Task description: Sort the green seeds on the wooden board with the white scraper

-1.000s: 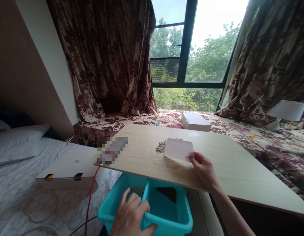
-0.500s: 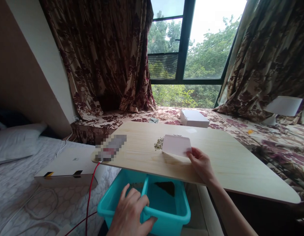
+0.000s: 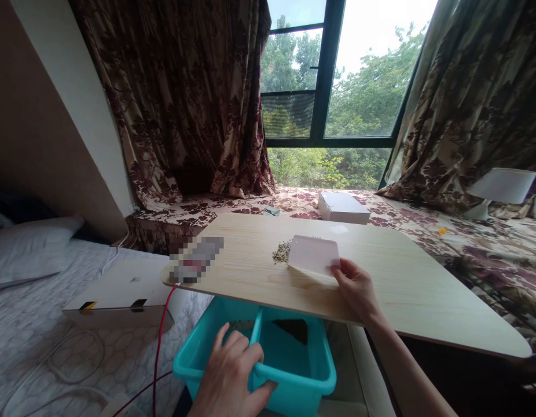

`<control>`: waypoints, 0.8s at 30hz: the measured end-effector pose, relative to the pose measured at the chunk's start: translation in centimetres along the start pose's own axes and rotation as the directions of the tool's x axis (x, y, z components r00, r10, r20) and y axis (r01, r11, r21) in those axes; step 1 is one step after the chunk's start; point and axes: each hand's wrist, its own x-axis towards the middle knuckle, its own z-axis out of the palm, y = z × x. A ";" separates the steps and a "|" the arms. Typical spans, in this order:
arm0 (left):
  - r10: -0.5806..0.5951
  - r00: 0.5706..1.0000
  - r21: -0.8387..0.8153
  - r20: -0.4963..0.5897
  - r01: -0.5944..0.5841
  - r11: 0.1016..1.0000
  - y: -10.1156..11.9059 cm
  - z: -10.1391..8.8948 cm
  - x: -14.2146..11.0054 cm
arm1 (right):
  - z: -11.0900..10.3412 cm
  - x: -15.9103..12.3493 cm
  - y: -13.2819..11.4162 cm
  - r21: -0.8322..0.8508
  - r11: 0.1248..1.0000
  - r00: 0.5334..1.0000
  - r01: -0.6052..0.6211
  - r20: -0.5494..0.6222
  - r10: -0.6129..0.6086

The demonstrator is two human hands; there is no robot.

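My right hand (image 3: 355, 288) is closed on the near right corner of a thin, pale rectangular tray or sheet (image 3: 315, 253) with rounded corners. It is tilted over the light wooden board (image 3: 389, 278). A small scatter of dark and yellowish grains, like seeds or beans (image 3: 282, 252), lies at the sheet's left edge, with a few more behind it. Below the board's front edge, my left hand (image 3: 233, 368) grips the near rim of a turquoise two-compartment bin (image 3: 305, 379) by its divider. Dark grains (image 3: 293, 330) fill part of the right compartment; a few show in the left.
A blurred-out device (image 3: 198, 260) with a red cable (image 3: 158, 347) lies on the board's left end. On the bed is a white box (image 3: 120, 295). Behind the board are another white box (image 3: 344, 207), a lamp (image 3: 502, 186) and a folded bluish piece (image 3: 271, 211).
The pale sheet has shifted slightly right in my right hand, and its tilt differs a little. My left hand stays at the bin.
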 end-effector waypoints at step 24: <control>-0.019 0.999 0.002 0.051 0.019 1.000 0.2 -0.4 0.1 | 0.4 0.2 -0.5 -0.069 0.997 0.996 -0.036 -0.081 0.030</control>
